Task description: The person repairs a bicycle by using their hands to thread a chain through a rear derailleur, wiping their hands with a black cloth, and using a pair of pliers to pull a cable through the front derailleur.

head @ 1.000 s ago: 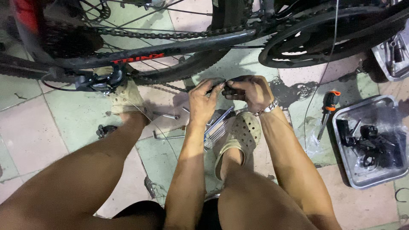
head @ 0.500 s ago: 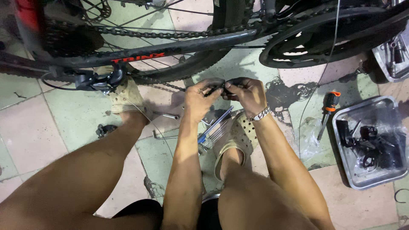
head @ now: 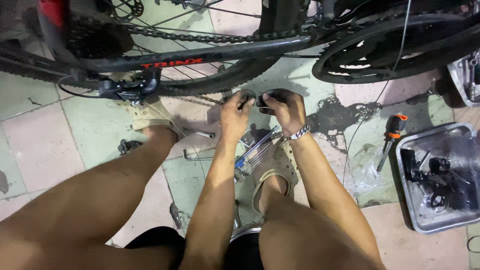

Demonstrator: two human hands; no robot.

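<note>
- Head view: left hand [head: 236, 111] and right hand [head: 282, 107], fingers closed, together pinch a small dark part [head: 256, 98] just below the bicycle tyre [head: 215, 80].
- Hex keys [head: 255, 150] lie on the floor beneath; screwdriver [head: 390, 137] beside metal tray [head: 440, 222].

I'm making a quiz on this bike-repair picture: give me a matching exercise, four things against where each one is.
Things:
1. screwdriver
2. metal tray
3. bracelet
4. hex key set

Places:
A. on the right wrist
B. on the floor between the two sandalled feet
C. on the tiles just left of the tray
D. at the right edge, holding black parts

Pairs: 1-C, 2-D, 3-A, 4-B
</note>
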